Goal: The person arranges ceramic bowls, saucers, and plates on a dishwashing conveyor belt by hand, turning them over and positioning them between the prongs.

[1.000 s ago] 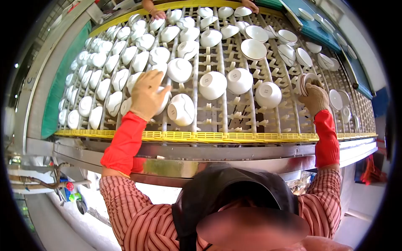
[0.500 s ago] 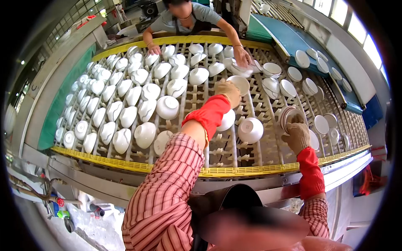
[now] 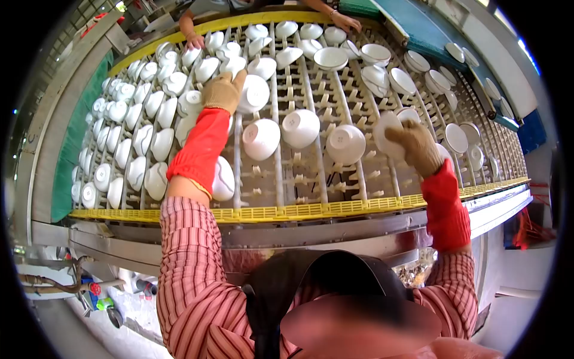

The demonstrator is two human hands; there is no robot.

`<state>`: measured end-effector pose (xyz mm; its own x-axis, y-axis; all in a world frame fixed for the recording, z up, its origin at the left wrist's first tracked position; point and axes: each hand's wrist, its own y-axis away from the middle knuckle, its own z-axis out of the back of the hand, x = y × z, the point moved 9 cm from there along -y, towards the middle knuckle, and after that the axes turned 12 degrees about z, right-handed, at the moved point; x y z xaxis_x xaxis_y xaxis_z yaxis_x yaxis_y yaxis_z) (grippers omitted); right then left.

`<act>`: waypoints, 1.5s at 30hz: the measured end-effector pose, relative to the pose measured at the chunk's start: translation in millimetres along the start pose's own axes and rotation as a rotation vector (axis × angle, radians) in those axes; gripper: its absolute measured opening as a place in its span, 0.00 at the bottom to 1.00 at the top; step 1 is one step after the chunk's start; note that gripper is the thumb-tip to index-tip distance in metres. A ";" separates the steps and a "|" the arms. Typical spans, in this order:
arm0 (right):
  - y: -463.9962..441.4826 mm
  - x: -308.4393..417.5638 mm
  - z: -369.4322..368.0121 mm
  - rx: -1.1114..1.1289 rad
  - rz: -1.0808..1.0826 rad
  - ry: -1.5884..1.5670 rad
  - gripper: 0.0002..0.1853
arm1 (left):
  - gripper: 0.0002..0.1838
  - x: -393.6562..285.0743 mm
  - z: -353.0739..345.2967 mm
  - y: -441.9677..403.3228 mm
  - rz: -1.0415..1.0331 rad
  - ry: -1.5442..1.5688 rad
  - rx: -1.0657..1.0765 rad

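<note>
My left hand (image 3: 223,93), in a tan glove, has its fingers bent against a white bowl (image 3: 233,64) left of centre on the rack. To the right, my gloved right hand (image 3: 420,146) grips a blurred white bowl (image 3: 387,133) by its edge, just above the rack. Another white bowl (image 3: 408,115) sits close behind that hand. Three upside-down bowls stand between my hands: one nearer the left (image 3: 261,139), one in the middle (image 3: 301,128) and one further right (image 3: 345,144).
The slatted rack, edged by a yellow strip (image 3: 323,212), carries several more bowls, packed densely at the left. A co-worker's hands (image 3: 194,41) (image 3: 345,23) rest at its far edge. At the upper right a blue-green belt (image 3: 427,35) carries several bowls.
My left hand has left the bowl near the rack's middle and moved left to another bowl. The bowl in my right hand has tilted and shifted slightly left. The view has dipped, cutting off the co-worker's head.
</note>
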<state>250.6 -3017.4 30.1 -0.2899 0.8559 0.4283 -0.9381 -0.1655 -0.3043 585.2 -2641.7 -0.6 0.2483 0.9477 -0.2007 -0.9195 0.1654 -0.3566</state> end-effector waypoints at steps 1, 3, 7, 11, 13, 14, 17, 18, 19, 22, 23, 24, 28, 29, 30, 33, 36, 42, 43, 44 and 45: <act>-21.8 36.2 -0.8 -0.014 0.340 0.227 0.14 | 0.29 -5.8 20.7 15.1 -0.002 -0.278 0.021; -66.9 51.1 -4.4 -0.119 0.299 0.233 0.13 | 0.27 5.3 13.2 25.8 -0.094 -0.374 0.015; -141.6 31.9 -31.4 -0.304 0.310 -0.264 0.14 | 0.25 1.1 19.6 43.7 -0.027 -0.307 0.134; -114.0 -10.1 -39.9 -0.252 -0.018 -0.240 0.22 | 0.22 -22.0 48.2 72.8 -0.200 -0.224 0.010; -75.6 -5.9 -23.5 -0.200 -0.186 -0.105 0.28 | 0.21 -39.6 55.5 91.4 -0.285 -0.144 -0.039; -54.4 -12.4 -14.5 -0.142 -0.215 0.038 0.30 | 0.21 -50.7 57.9 99.7 -0.321 -0.085 -0.049; -1.6 -18.1 -0.1 -0.043 -0.189 0.382 0.45 | 0.21 -104.6 64.4 120.8 -0.509 0.107 -0.190; 12.5 -17.5 4.5 -0.022 -0.160 0.480 0.52 | 0.21 -127.3 63.0 127.5 -0.575 0.199 -0.211; 25.0 -22.0 4.4 0.029 -0.158 0.512 0.52 | 0.22 -150.7 63.3 131.3 -0.640 0.291 -0.237; 51.1 -39.8 -6.6 -0.038 0.034 0.616 0.48 | 0.26 -216.8 39.0 115.7 -0.592 0.261 -0.141; 48.5 -48.8 -10.3 0.027 0.013 0.601 0.47 | 0.28 -227.9 18.5 103.5 -0.537 0.271 -0.200; 42.8 -51.9 -17.6 0.093 -0.009 0.580 0.46 | 0.30 -247.3 3.0 86.0 -0.436 0.178 -0.059; 46.3 -41.9 -18.2 0.062 0.048 0.537 0.37 | 0.33 -289.5 -60.2 21.3 -0.213 -0.054 0.090; 51.3 -41.2 -15.0 0.081 0.059 0.511 0.35 | 0.35 -295.6 -68.5 12.1 -0.118 -0.109 0.234; 54.9 -38.8 -14.0 0.043 0.193 0.505 0.29 | 0.37 -297.9 -80.2 2.0 -0.110 -0.095 0.145; 69.6 -71.7 -14.8 0.105 -0.141 0.342 0.18 | 0.41 -315.4 -82.3 11.5 -0.120 -0.147 0.030; 79.3 -106.1 24.1 -0.052 -0.416 -0.059 0.17 | 0.27 -333.7 -51.5 72.3 -0.371 0.061 0.035; 12.2 -112.5 66.9 -0.325 0.241 0.139 0.29 | 0.20 -355.1 -8.3 194.5 -0.767 0.326 0.067; -6.9 -125.0 63.1 -0.408 0.256 -0.049 0.29 | 0.20 -364.2 3.3 207.0 -0.807 0.403 0.018; -25.7 -137.0 59.4 -0.492 0.280 -0.229 0.29 | 0.20 -373.4 12.6 215.0 -0.849 0.479 -0.040; -50.8 -156.9 40.9 -0.462 0.219 -0.466 0.25 | 0.20 -383.4 9.3 217.1 -0.840 0.445 -0.035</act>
<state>336.0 -3163.4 13.1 -0.6117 0.5099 0.6048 -0.7017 0.0033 -0.7125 287.6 -2966.5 7.5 0.9241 0.3300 -0.1928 -0.3793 0.7300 -0.5684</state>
